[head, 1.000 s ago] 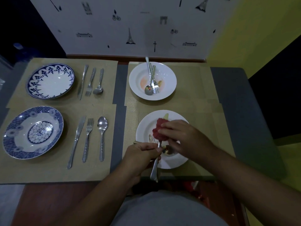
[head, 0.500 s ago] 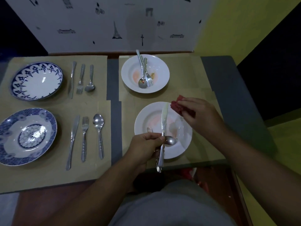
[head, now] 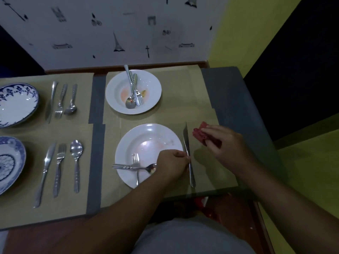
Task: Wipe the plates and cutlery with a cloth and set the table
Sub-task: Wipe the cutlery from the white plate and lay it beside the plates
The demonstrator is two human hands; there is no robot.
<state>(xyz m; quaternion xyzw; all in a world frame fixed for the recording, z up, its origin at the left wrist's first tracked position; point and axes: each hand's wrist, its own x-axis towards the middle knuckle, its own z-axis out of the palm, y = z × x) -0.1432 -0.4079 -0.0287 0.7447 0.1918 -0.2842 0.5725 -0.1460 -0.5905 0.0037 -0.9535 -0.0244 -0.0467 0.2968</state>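
Evidently, in the head view, the left hand (head: 171,163) pinches the knife (head: 187,143) at its middle with curled fingers, laying it on the tan placemat (head: 183,99) just beside the right rim of the near white plate (head: 146,132). That spot would match the knife-fork-spoon order of the set places at the left. The right hand (head: 225,143) grips the red cloth (head: 200,133), bunched and held right of the blade without touching it, probably ready for the next piece. A fork (head: 136,160) and a spoon (head: 152,168) lie crossed in the near plate, which shows faint smears, so they would have to come out before it can be wiped. Behind it, the far white plate (head: 115,88) holds its own cutlery plus orange and yellow residue, work not yet done. At the desk's (head: 229,92) left sit two blue-patterned plates (head: 16,107), each with cutlery lined up alongside.
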